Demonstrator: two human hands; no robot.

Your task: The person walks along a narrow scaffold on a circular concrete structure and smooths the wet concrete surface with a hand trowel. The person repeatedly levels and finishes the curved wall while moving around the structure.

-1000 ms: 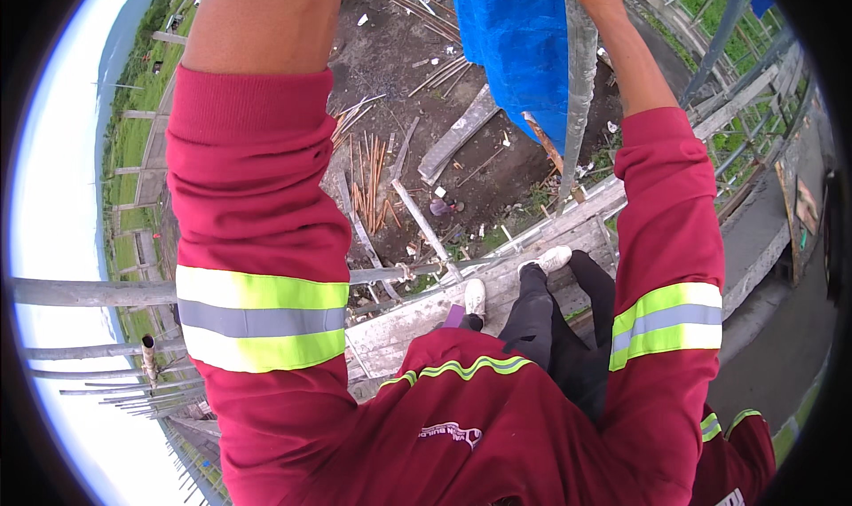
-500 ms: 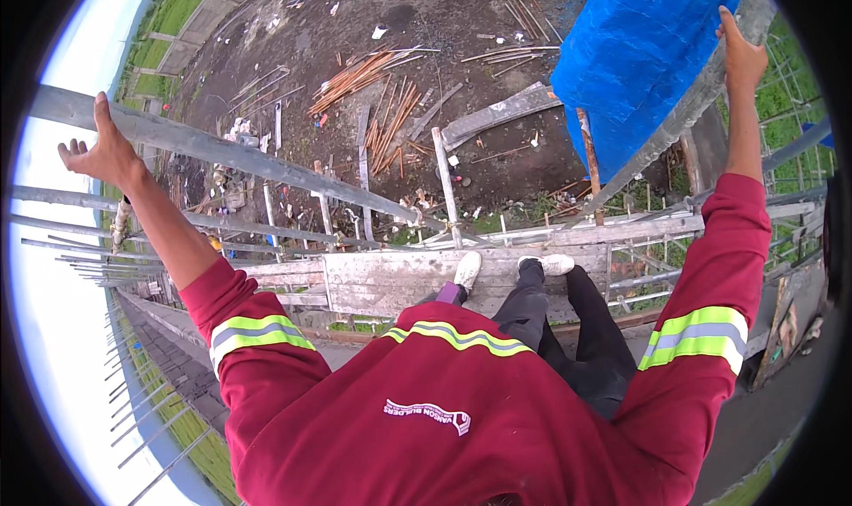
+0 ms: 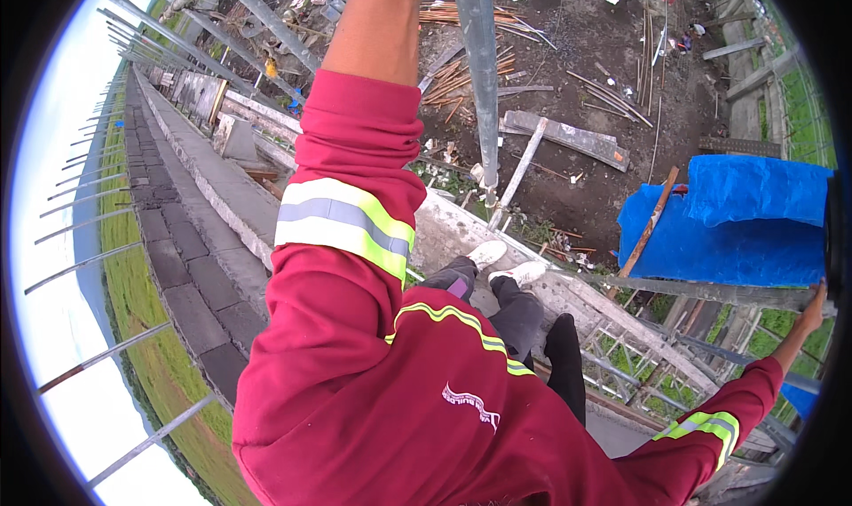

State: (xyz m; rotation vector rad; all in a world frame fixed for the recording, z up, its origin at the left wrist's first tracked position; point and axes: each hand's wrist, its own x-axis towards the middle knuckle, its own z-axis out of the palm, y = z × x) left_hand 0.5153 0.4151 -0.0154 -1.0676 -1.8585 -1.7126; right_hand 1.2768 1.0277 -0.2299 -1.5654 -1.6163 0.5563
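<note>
My left arm (image 3: 377,18) stretches up past the top edge, so its hand is out of view. Just right of that forearm a grey metal pole (image 3: 479,71) runs down toward the planks; whether the left hand touches it cannot be seen. Out at the right rim, my right hand (image 3: 809,309) is wrapped against a long grey beam (image 3: 710,288), its fingers partly hidden. Along the beam's far side hangs a blue tarp (image 3: 754,209). My white shoes (image 3: 516,275) stand on a worn plank platform (image 3: 448,226).
A wooden stick (image 3: 652,222) leans across the tarp. To the left run a block wall (image 3: 182,240) and protruding steel rods (image 3: 98,351). Below lie a broad board (image 3: 568,138) and bundled brown sticks (image 3: 475,75). Another person's dark trouser leg (image 3: 564,355) is close beside mine.
My view has swung round to the left. The left arm has risen out of the top edge, and my right hand now lies lower, at the right rim, still at the grey beam.
</note>
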